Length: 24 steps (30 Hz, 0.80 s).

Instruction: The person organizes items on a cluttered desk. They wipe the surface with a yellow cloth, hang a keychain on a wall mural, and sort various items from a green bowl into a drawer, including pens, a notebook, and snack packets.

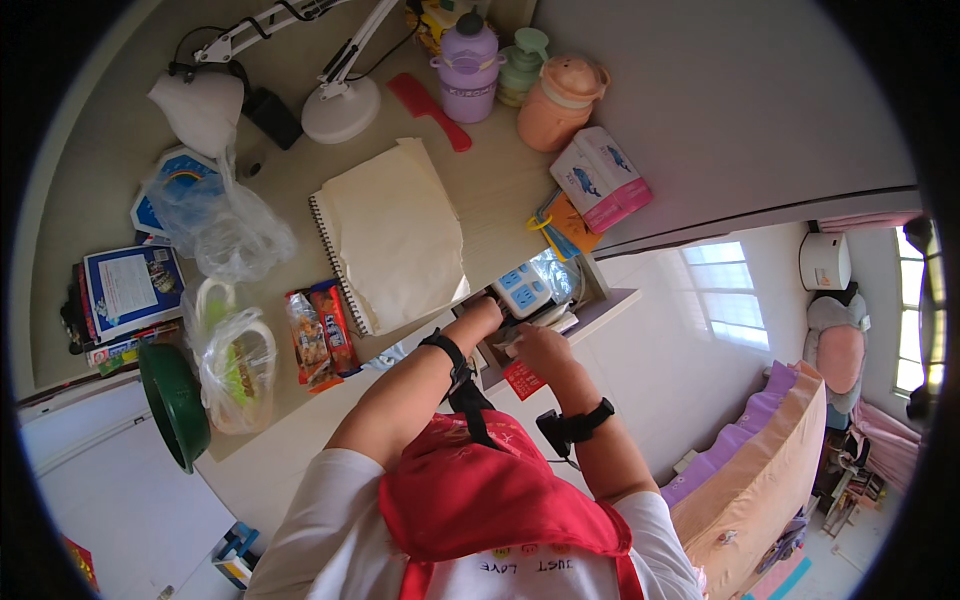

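Note:
An open drawer (604, 315) juts out under the desk's front edge, and both hands are in it. My left hand (484, 313) reaches in at its left side; the fingertips are hidden under the desk edge. To its right, my right hand (541, 349) bends down among papers, fingers mostly out of sight. A red printed packet or card (525, 380) shows just below the right hand; whether I grip it cannot be made out. Farther in lies a white power strip (521, 291) with blue sockets, beside a clear plastic bag (555, 274) and some white papers (559, 319).
On the desk (495, 202) lie a spiral sketchbook (397, 240), snack packets (322, 337), plastic bags (232, 360) and a red comb (431, 112). Bottles (469, 75), a tissue pack (602, 178) and a lamp (341, 112) stand behind. A green basin (174, 405) overhangs the left edge.

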Motion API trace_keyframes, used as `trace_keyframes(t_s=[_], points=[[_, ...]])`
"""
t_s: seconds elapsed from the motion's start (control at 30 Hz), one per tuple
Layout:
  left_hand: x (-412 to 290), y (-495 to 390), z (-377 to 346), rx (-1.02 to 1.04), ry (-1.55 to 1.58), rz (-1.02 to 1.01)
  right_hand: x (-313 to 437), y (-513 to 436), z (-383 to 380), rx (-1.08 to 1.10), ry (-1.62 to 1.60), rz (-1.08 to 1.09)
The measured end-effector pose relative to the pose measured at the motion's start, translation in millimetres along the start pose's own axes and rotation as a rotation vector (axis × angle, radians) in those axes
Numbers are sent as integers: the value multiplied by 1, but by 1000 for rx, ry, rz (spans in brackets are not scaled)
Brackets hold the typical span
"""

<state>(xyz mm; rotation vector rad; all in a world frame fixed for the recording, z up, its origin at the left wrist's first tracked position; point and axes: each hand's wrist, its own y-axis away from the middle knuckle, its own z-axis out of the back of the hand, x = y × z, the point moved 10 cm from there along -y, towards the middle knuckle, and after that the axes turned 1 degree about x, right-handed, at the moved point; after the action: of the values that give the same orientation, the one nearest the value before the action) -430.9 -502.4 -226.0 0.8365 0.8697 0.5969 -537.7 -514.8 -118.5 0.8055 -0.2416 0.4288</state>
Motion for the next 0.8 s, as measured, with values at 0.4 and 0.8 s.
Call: trace_keyframes(t_s=[0.4, 0.8], points=[[-40, 45, 28, -401, -258, -465, 3, 9, 9, 11, -19, -38], [-48, 78, 9, -343, -624, -665, 0, 31, 25, -229, -250, 76]])
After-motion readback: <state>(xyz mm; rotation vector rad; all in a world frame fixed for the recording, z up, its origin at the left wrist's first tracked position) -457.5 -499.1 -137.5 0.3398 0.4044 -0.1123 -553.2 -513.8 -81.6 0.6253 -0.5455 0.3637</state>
